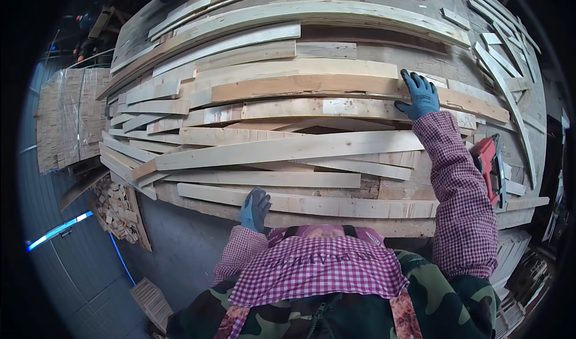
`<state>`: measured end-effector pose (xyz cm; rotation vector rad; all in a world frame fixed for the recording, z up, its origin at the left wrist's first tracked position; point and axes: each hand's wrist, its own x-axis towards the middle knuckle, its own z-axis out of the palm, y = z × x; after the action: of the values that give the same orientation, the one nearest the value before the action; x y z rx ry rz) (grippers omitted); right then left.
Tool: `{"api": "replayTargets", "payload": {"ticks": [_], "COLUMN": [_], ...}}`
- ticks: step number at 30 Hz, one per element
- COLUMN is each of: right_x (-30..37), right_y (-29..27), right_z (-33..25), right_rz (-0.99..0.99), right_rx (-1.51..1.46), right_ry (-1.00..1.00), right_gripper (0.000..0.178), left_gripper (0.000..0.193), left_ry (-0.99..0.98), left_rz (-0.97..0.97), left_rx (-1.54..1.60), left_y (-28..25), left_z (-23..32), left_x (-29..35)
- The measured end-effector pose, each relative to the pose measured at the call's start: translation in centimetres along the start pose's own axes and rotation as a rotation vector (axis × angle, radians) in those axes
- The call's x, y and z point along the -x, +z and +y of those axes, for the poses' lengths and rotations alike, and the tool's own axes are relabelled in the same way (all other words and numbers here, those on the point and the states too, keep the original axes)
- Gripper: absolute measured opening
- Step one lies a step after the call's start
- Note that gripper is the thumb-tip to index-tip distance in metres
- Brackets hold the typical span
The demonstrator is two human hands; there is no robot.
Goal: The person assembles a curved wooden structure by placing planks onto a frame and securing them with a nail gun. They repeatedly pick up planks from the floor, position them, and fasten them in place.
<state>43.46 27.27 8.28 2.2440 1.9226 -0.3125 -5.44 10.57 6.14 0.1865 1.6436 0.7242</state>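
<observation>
Many long pale wooden strips lie across a worktable point(420, 180). My right hand point(422, 95), in a blue-grey glove, reaches far over the pile. Its fingers curve over a darker brown wooden strip point(306, 86), with the thumb at the near edge. Close to the table's front edge is my left hand point(255, 210), gloved alike, its fingers stretched out against the nearest wooden strip point(324, 205); no strip is seen inside its grasp. Between the hands, a long wooden strip point(348, 145) lies slanted over others.
A red-handled tool point(486, 165) lies beside my right forearm. Narrow offcuts point(498, 57) crowd the table's right side. At the left stand a wrapped stack of wood point(72, 114) and a bin of wood scraps point(115, 210). Slatted wood point(151, 303) sits on the floor.
</observation>
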Motion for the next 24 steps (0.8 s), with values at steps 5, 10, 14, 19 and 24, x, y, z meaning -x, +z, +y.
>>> {"api": "replayTargets", "payload": {"ticks": [5, 10, 14, 19, 24], "right_x": [-3.4, -3.6, -0.6, 4.5, 11.6], "right_y": [0.0, -2.6, 0.0, -0.8, -6.1], "right_z": [-1.5, -2.8, -1.2, 0.4, -4.9], "right_rz": [-0.240, -0.293, 0.064, 0.386, 0.295], "right_rx": [0.123, 0.220, 0.062, -0.187, -0.169], "right_ry": [-0.015, -0.068, -0.199, -0.394, -0.646], "right_gripper": [0.097, 0.072, 0.043, 0.037, 0.050], "left_gripper": [0.053, 0.048, 0.044, 0.049, 0.063], "left_ry": [-0.006, -0.038, -0.034, -0.017, 0.224], "left_rz": [0.072, 0.142, 0.172, 0.139, -0.068], "left_rx": [0.077, 0.107, 0.156, 0.153, 0.259], "left_y": [-1.0, -1.3, -1.1, -1.5, 0.5], "left_z": [-1.1, -1.9, -1.9, -2.3, -0.3], "left_x": [0.1, -0.7, -0.6, -0.9, 1.4]}}
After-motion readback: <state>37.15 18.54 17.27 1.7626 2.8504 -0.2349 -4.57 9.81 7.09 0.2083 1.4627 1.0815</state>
